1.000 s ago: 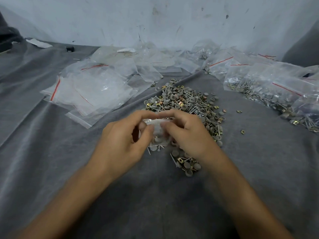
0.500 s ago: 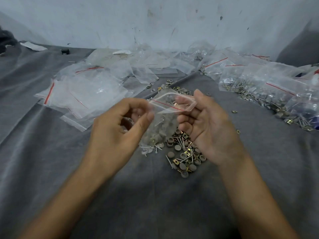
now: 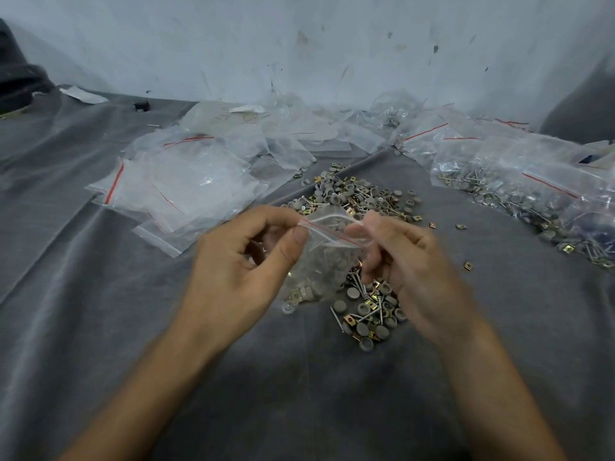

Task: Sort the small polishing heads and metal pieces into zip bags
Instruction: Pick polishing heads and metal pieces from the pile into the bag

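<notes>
As hands (image 3: 233, 274) (image 3: 412, 271) pinch it, clear zip bag (image 3: 321, 261) (filled)

No readable text — bags, pieces, wall bare.

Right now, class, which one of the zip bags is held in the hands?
The small part-filled zip bag between the left hand and right hand, pinched at its red-striped top; the other bags lie untouched on the grey cloth.
</notes>
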`<state>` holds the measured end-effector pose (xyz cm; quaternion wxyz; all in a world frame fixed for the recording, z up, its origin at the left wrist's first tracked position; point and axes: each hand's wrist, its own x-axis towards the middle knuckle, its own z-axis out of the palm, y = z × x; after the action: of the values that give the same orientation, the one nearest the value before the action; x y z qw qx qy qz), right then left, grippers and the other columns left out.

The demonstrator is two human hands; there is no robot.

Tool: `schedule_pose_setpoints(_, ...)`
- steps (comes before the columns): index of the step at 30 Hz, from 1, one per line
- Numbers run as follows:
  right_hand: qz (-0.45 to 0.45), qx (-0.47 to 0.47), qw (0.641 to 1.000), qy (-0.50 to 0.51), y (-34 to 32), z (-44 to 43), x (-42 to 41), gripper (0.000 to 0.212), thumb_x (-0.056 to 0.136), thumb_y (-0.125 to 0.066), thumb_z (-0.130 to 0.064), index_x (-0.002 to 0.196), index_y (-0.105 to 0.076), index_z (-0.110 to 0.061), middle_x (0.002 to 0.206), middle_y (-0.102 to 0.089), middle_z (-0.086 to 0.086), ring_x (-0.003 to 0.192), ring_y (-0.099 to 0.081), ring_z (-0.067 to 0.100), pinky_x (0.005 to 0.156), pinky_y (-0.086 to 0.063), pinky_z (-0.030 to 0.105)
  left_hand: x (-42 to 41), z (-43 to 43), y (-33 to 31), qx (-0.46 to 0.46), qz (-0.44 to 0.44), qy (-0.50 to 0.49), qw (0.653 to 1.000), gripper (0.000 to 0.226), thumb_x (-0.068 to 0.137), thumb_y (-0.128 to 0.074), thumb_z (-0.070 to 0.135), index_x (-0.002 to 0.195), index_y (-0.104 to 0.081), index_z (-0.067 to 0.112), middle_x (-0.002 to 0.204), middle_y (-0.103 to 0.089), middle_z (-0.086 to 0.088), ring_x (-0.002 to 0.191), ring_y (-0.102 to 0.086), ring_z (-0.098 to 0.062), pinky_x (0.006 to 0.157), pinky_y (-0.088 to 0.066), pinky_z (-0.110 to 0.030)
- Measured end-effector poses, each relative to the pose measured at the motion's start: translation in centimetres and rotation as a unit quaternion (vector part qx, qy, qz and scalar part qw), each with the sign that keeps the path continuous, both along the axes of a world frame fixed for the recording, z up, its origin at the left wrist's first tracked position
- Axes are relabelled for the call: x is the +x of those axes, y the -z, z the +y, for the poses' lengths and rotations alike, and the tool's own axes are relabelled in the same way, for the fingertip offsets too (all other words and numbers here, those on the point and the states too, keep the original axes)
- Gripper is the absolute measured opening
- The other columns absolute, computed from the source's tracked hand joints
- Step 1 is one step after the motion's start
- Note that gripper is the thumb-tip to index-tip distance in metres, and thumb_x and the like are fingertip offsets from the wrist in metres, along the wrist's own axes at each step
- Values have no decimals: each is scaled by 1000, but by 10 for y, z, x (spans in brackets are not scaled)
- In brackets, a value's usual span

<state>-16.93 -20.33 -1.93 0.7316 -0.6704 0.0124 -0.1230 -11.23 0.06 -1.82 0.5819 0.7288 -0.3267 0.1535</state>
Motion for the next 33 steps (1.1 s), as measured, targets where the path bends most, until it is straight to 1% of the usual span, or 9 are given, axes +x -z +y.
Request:
schedule_pose_setpoints(2, -3, -44, 999, 9, 1, 2, 1, 56, 81, -70, -66, 96, -78, -13, 63, -60, -2, 62, -57, 14, 63, -52, 25, -1, -1, 0, -3, 8, -1, 1000, 9, 94, -67, 31, 102, -73, 32, 76, -65, -1, 65, -59, -16, 62, -49, -37)
schedule_pose_setpoints(5, -6, -41, 999, 6, 1, 3, 2, 67, 81, -70, -68, 96, -74, -3, 71, -67, -5, 65, -59, 14, 67, -52, 29, -2, -2, -3, -13, 16, 4, 1000, 11, 94, -65, 33, 102, -73, 31, 75, -65, -6, 67, -59, -25, 62, -49, -37)
schedule_pose_setpoints(9, -47, -89, 995, -22, 0, 4, -1, 44, 81, -72, -65, 106, -75, -29, 96, -73, -7, 84, -68, 6, 77, -52, 19, -2, -3, -7, -70, 67, 18, 995, 7, 92, -67, 27, 96, -73, 28, 78, -67, -10, 74, -62, -35, 67, -53, -40)
schedule_pose_setpoints(13, -63, -107, 991, -38, -3, 11, -1, 45, 78, -84, -49, 117, -71, -30, 113, -74, -4, 103, -73, 14, 81, -58, 27, -4, -6, -5, -51, 69, 24, 996, 8, 92, -66, 22, 93, -73, 21, 74, -65, -14, 71, -59, -38, 65, -51, -41)
schedule_pose_setpoints(15, -76, -138, 987, -32, -7, 16, -2, 34, 81, -83, -40, 111, -74, -27, 105, -76, -4, 97, -74, 13, 80, -59, 27, -5, -8, -3, -36, 62, 30, 997, 7, 92, -65, 21, 92, -73, 21, 71, -63, -14, 68, -57, -37, 61, -47, -38)
schedule_pose_setpoints(19, -112, -208, 972, 4, -13, 21, -4, 7, 87, -79, -23, 93, -77, -25, 74, -72, -13, 63, -64, 1, 57, -50, 17, -4, -8, -1, -6, 53, 22, 998, 8, 93, -65, 25, 92, -73, 26, 70, -63, -11, 65, -55, -32, 58, -45, -37)
schedule_pose_setpoints(24, -120, -265, 956, 34, -17, 23, -7, 4, 89, -78, -17, 88, -77, -21, 74, -71, -7, 61, -63, 8, 56, -49, 22, -5, -9, 0, 6, 48, 34, 998, 10, 93, -65, 25, 92, -72, 33, 72, -66, -8, 65, -58, -32, 57, -46, -43)
schedule_pose_setpoints(30, -123, -285, 948, 71, -19, 29, -7, 9, 85, -74, -26, 81, -72, -18, 72, -64, -10, 64, -63, 13, 55, -52, 28, -8, -8, -1, 29, 14, 33, 999, 9, 92, -66, 31, 94, -73, 37, 70, -65, -4, 59, -55, -23, 55, -45, -42)
schedule_pose_setpoints(33, -141, -310, 937, 81, -20, 30, -7, 10, 84, -72, -27, 79, -71, -18, 71, -61, -13, 65, -61, 12, 56, -47, 22, -9, -6, -2, 38, 13, 31, 999, 7, 91, -67, 36, 95, -73, 35, 70, -66, -4, 59, -57, -23, 56, -46, -42)
